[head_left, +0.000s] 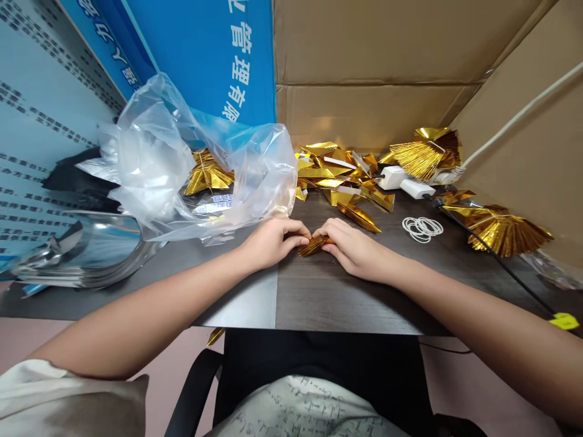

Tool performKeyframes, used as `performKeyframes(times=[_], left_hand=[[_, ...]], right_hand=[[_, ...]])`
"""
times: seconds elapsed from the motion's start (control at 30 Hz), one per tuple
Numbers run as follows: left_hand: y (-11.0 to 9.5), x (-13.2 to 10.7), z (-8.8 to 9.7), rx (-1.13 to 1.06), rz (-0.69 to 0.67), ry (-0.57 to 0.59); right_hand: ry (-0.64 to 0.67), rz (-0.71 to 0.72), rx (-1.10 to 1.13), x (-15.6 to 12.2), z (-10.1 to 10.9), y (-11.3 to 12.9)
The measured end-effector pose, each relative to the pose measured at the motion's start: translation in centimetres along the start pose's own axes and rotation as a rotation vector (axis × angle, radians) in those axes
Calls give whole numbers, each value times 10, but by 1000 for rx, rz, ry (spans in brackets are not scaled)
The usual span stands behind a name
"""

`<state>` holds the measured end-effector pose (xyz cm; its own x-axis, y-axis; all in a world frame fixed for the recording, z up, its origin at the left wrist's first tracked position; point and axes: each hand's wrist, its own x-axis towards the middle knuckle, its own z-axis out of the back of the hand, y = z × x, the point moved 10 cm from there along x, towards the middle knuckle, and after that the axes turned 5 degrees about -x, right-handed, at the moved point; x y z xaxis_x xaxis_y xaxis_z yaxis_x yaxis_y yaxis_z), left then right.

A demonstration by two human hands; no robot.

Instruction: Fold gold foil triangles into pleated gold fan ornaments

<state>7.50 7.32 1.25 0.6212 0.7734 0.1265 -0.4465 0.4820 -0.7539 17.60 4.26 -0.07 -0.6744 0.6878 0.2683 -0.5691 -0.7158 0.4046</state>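
Brown cardboard (364,54) walls off the dark surface (355,303), with gold foil fans (505,233) scattered along it. Between the curled left hand (271,243) and right hand (355,249), both closed on it, sits a small pleated foil strip (313,246): light, easily crushed, so I'd pinch its ends.

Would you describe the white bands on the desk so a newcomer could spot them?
On the dark wood-grain desk, find the person's left hand and right hand pinching a small pleated gold foil piece. Just right of them, before the large gold foil fan, lies a loose bundle of thin white elastic bands, the only looped white thing.
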Motion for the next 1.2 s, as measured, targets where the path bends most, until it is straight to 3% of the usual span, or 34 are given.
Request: performKeyframes(times=[0.47, 0.63, 0.73, 0.93, 1.07, 1.2], left_hand=[[13, 1, 2, -111, 94, -79], [11, 0, 0, -132, 88, -39], [6, 4, 0, -38, 47, -27], [-23, 53, -7, 339, -220, -39], [-32, 93, -24, 548, -260, 17], [-31, 111, -45, 542, -275, 125]], right_hand=[[36, 25, -40, -2, -7, -1], [17, 62, -62, 0, -6, -1], [46, 63, -31, -1, -2, -3], [91, 114, 26, -8, 5, -3], [140, 158, 60, -9, 2, 7], [159, 161, 99, -9, 4, 10]])
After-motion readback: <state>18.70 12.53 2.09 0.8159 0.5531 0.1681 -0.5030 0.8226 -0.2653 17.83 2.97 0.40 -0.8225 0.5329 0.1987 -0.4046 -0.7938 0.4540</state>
